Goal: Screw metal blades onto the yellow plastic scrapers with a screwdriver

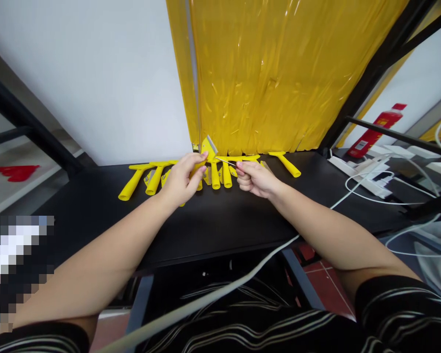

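Note:
My left hand point(178, 179) is closed around a yellow scraper point(208, 146) with a metal blade edge, its head pointing up above the shelf; my fingers cover part of the handle. My right hand point(255, 179) grips a thin metal screwdriver point(225, 161), its handle hidden in the fist. The shaft runs left to the scraper head, and its tip seems to touch there. Behind and between the hands lie several yellow T-shaped tools with hollow handles, among them one at the left point(130, 185) and one at the right point(289, 165). Small yellow pieces with metal parts lie among them.
All this rests on a black tabletop point(220, 225). A yellow plastic-covered panel point(272, 78) and a white panel point(95, 73) stand behind it. At the right are a red bottle point(378, 130), a white power strip point(360, 176) and loose cables. One white cable point(220, 294) crosses in front of me.

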Demonstrator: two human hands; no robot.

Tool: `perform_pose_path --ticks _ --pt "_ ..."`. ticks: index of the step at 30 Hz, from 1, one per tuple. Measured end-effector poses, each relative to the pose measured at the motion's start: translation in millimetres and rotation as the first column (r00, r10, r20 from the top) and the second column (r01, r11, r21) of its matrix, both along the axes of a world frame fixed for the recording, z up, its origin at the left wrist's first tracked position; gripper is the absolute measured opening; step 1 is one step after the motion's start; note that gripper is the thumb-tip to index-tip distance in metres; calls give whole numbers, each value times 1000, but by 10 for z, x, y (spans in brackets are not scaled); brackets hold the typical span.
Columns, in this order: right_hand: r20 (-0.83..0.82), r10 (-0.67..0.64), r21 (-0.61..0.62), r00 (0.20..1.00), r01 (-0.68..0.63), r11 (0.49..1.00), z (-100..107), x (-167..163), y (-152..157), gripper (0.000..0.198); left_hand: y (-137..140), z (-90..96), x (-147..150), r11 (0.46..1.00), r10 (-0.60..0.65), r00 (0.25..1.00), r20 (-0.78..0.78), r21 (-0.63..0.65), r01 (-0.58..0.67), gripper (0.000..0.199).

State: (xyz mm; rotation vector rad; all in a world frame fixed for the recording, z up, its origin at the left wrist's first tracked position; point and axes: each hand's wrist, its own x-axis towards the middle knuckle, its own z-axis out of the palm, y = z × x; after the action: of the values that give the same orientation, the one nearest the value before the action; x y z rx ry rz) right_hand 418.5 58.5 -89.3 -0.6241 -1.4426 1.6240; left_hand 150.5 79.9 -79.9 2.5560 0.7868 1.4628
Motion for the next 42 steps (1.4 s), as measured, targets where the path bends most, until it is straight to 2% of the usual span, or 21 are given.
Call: perform_pose_path --ticks 2,4,6,7,9,11,12,14,18,24,26,28,32,34,36,38,40,42 --pt "14 106 -77 994 -105 992 -1 -4 -12 54 -7 53 -45 993 -17 999 -39 112 21 24" --pt "79 125 -72 989 -119 990 -17 -10 -2 55 -17 56 -72 998 -20 999 -43 60 22 27" --pt "216 9 101 976 -31 994 -42 -5 21 51 -20 26 -81 991 -19 999 33 -129 24 31" --pt "299 -77 241 951 2 971 -54 3 32 48 -16 11 -80 971 -26 994 109 -235 51 33" --pt "450 -220 501 866 -41 864 -74 27 37 38 -3 1 -70 887 -24 951 307 -432 162 38" --pt "564 -268 615 781 -180 768 -83 46 15 27 8 24 -53 761 30 869 494 -574 301 39" --pt "601 -270 628 752 -235 742 -84 50 -4 23 10 43 -43 699 69 826 559 -618 360 36" --pt "630 -271 638 728 -286 715 -76 50 -47 18 5 77 -24 606 131 769 626 -664 437 29" --pt "609 -302 666 733 -266 697 -50 61 -92 10 -47 92 17 496 155 747 646 -705 507 23" --pt "726 -346 631 594 -377 678 -79 68 -82 8 -153 95 74 423 134 749 649 -721 549 34" --pt "714 -361 647 600 -370 666 -91 38 -91 14 -167 92 84 411 120 731 672 -704 580 42" --pt "671 -371 677 642 -328 659 -93 2 -108 17 -170 76 90 402 91 718 690 -685 607 43" --pt "556 -345 714 757 -222 664 -74 -57 -141 13 -196 36 104 380 49 717 695 -677 631 27" --pt "509 -318 708 800 -179 683 -70 -80 -149 14 -239 31 117 350 29 714 700 -676 648 31" --pt "472 -269 670 839 -143 729 -76 -107 -153 18 -300 40 131 319 -19 713 701 -672 668 40" --pt "428 -168 585 888 -130 800 -86 -138 -156 22 -368 55 148 301 -81 717 692 -669 679 49" --pt "363 -23 460 932 -157 874 -94 -170 -166 25 -430 70 166 317 -136 729 671 -667 674 60" --pt "273 132 314 953 -218 924 -90 -194 -185 28 -473 77 185 372 -175 749 639 -661 651 68"
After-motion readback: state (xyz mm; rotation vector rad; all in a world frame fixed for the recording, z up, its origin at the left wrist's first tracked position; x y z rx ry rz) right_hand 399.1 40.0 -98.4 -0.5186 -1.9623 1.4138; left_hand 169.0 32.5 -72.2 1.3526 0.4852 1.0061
